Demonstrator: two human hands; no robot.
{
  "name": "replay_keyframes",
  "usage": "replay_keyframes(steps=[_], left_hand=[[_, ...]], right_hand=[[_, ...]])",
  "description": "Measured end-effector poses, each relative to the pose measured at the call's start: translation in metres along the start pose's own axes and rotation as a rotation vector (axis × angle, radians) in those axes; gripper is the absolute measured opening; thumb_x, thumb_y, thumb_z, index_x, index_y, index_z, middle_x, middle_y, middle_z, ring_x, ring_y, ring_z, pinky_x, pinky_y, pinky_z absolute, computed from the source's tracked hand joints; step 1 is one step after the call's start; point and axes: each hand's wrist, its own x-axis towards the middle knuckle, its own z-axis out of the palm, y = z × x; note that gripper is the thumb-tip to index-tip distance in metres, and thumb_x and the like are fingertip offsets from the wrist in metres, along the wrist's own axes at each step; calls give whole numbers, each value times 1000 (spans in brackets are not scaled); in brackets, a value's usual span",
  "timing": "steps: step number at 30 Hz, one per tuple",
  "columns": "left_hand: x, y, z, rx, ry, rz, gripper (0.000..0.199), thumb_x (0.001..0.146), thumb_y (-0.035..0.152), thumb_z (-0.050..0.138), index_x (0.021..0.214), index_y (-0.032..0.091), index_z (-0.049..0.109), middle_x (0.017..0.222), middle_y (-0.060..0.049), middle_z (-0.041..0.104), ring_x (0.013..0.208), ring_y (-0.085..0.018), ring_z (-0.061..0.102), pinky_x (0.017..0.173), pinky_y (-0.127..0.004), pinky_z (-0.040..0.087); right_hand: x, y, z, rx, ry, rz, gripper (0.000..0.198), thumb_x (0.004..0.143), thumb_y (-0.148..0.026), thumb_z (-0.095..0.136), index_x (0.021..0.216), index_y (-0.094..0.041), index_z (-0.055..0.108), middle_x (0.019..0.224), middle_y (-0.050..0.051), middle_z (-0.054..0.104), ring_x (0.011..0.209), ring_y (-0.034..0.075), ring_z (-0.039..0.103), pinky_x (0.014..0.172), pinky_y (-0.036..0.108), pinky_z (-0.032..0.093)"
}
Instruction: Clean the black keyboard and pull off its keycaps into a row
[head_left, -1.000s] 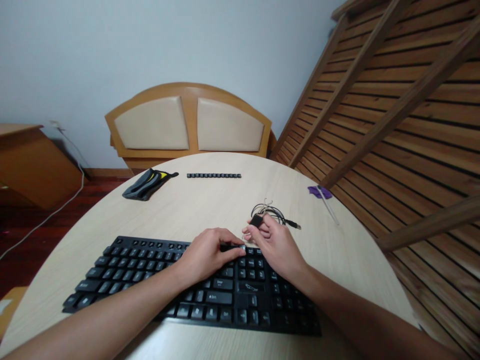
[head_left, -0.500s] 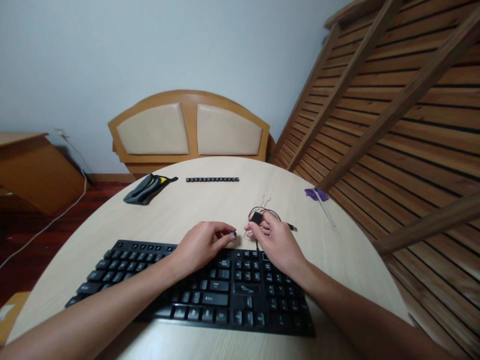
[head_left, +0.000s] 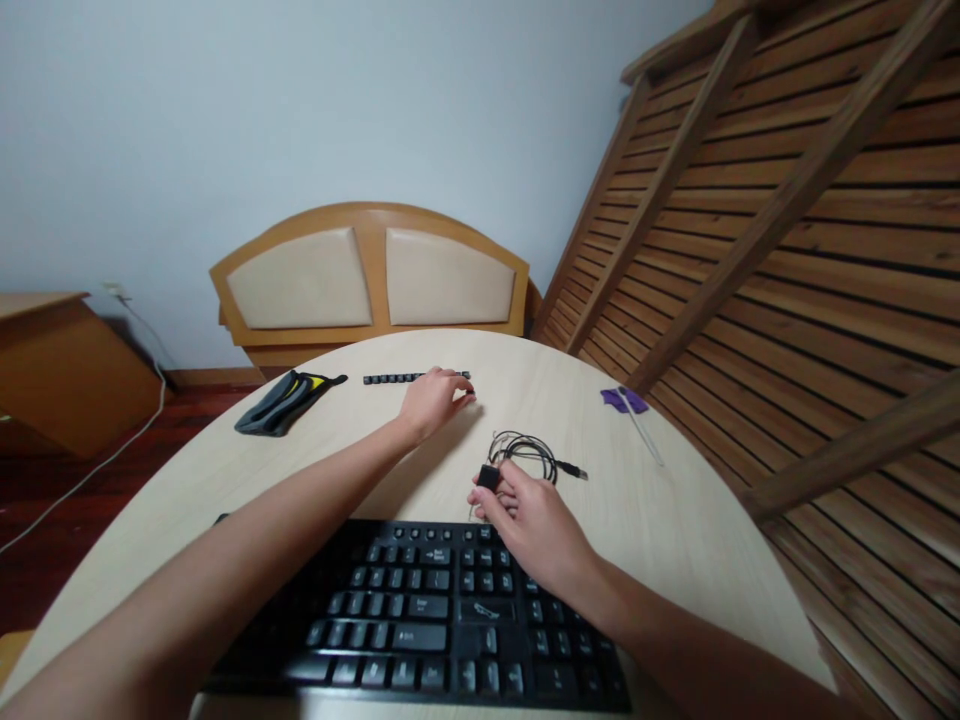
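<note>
My left hand (head_left: 436,402) reaches to the far side of the table, its thumb and fingers pinched on a small dark keycap (head_left: 470,392). Just behind that hand runs a straight row of black keycaps (head_left: 390,379), partly covered by it. My right hand (head_left: 536,515) holds a keycap puller (head_left: 489,477) with a square black body and thin wire prongs, over the back edge of the keyboard. The black keyboard (head_left: 424,607) lies across the near side of the table, its left part hidden under my left forearm. Its coiled cable (head_left: 534,447) lies beyond my right hand.
A grey and yellow cloth pouch (head_left: 281,405) lies at the left of the round table (head_left: 697,560). On the right are a purple cloth (head_left: 624,401) and a thin, clear-looking stick (head_left: 641,435). Wooden slats (head_left: 810,300) lean along the right side.
My left hand has moved forward with the keycap, from above the keyboard to the keycap row. My right hand still holds the puller near the keyboard's back edge. The camera view has shifted slightly.
</note>
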Motion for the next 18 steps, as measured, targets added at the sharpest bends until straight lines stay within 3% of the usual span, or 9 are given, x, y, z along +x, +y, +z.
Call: replay_keyframes(steps=[8, 18], left_hand=[[50, -8, 30, 89, 51, 44, 22, 91, 35, 63, 101, 23, 78, 112, -9, 70, 109, -29, 52, 89, -38, 45], [72, -20, 62, 118, 75, -43, 23, 92, 35, 60, 103, 24, 78, 113, -10, 68, 113, -30, 48, 88, -40, 44]], right_hand=[[-1, 2, 1, -42, 3, 13, 14, 94, -37, 57, 91, -23, 61, 80, 4, 74, 74, 20, 72, 64, 28, 54], [0, 4, 4, -69, 8, 37, 13, 93, -37, 58, 90, -25, 59, 79, 3, 74, 75, 20, 72, 65, 28, 54]])
